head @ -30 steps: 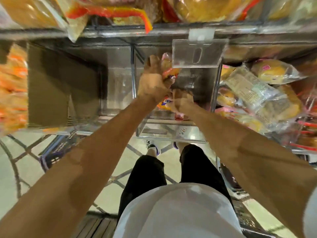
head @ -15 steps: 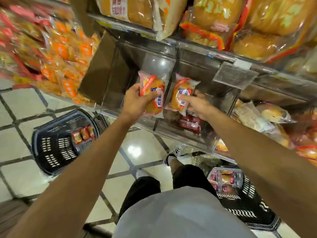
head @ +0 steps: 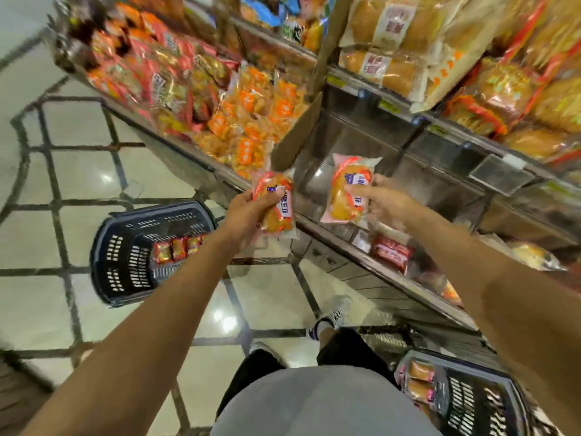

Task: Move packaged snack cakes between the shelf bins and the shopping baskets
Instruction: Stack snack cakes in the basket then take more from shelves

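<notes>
My left hand point(head: 248, 212) grips a packaged snack cake point(head: 278, 206), golden in a clear wrapper with red and white print, held just outside the shelf's front edge. My right hand point(head: 382, 199) pinches a second snack cake point(head: 347, 188) of the same kind in front of the clear shelf bin point(head: 393, 171). A black shopping basket point(head: 125, 247) sits on the floor at the left with a row of small red packets inside. Another black basket point(head: 471, 401) at the lower right holds wrapped cakes.
Red packets point(head: 391, 251) lie at the bottom of the bin below my right hand. A cardboard divider point(head: 298, 133) stands left of the bin. Orange snack packs point(head: 251, 121) fill the neighbouring bin, bagged bread point(head: 393, 42) the shelf above. My feet stand on glossy tiled floor point(head: 78, 184).
Both hands have drawn back out of the bin, each with a cake. The left hand has moved out past the shelf edge, toward the left basket. The view has swung left.
</notes>
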